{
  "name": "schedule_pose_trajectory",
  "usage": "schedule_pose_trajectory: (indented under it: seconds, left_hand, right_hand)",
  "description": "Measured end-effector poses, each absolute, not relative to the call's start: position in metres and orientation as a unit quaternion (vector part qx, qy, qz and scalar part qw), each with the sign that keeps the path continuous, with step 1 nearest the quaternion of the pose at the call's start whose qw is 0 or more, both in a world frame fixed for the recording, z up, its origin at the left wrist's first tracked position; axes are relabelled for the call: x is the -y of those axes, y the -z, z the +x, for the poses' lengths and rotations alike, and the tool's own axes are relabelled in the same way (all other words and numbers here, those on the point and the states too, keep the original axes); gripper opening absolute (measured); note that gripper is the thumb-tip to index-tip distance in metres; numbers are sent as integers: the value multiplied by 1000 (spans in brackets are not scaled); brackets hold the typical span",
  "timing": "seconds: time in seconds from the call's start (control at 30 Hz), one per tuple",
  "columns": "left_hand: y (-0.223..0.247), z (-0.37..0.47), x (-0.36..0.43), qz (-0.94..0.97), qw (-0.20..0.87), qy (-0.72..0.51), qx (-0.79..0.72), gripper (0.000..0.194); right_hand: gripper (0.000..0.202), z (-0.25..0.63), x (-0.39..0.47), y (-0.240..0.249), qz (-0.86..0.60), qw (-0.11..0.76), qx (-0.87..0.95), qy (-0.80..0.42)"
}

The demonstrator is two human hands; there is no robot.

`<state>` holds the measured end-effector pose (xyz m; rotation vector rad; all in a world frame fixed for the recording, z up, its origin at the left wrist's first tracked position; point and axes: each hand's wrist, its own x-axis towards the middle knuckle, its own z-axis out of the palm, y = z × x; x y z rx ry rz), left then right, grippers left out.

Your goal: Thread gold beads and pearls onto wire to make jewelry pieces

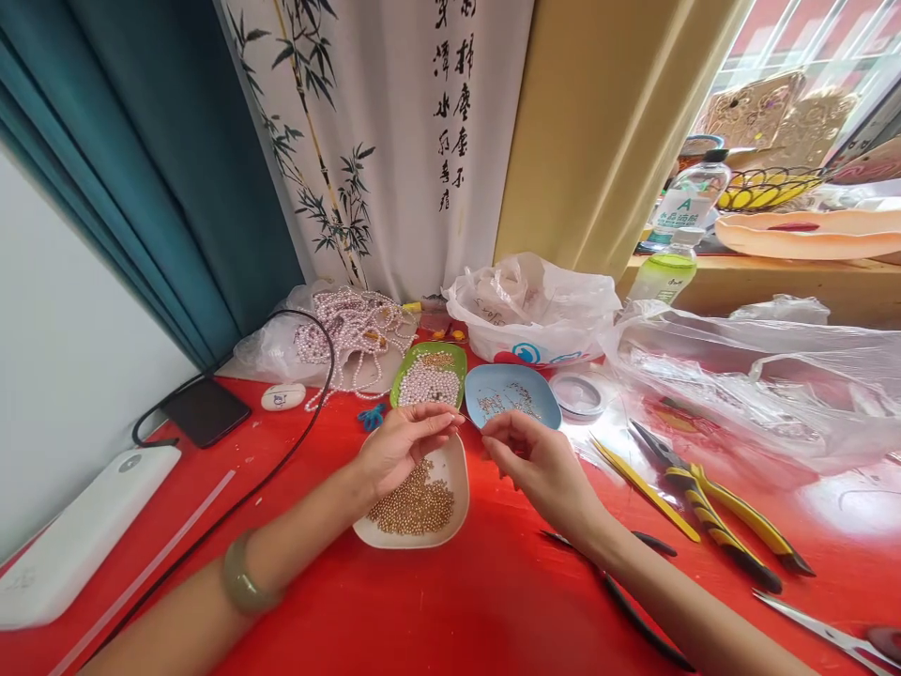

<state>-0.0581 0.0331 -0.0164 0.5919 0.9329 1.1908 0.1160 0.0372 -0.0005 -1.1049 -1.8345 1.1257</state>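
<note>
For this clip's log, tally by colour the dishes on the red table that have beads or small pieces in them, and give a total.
Green dish: 1
Blue dish: 1
White dish: 1
Total: 3

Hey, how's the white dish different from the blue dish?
The white dish holds a heap of round gold beads; the blue dish holds a thin scatter of small pieces. The white dish sits nearer the person, while the blue dish stands farther back. Both rest on the red table.
</note>
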Motion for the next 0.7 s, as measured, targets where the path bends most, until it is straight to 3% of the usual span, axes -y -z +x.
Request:
schedule_pose_trajectory:
  seconds: [0.23, 0.5, 0.7]
  left_hand:
    - [22, -61, -33, 274, 715, -507, -395, 12]
    - [19, -57, -30, 279, 719, -498, -396, 14]
    - [18, -56, -30, 279, 721, -487, -407, 16]
  right_hand:
    - [15, 117, -38, 3, -415, 355, 689, -477]
    - [10, 117, -27, 7, -414, 395, 800, -184]
    - [11, 116, -23, 6, -409, 401, 810, -125]
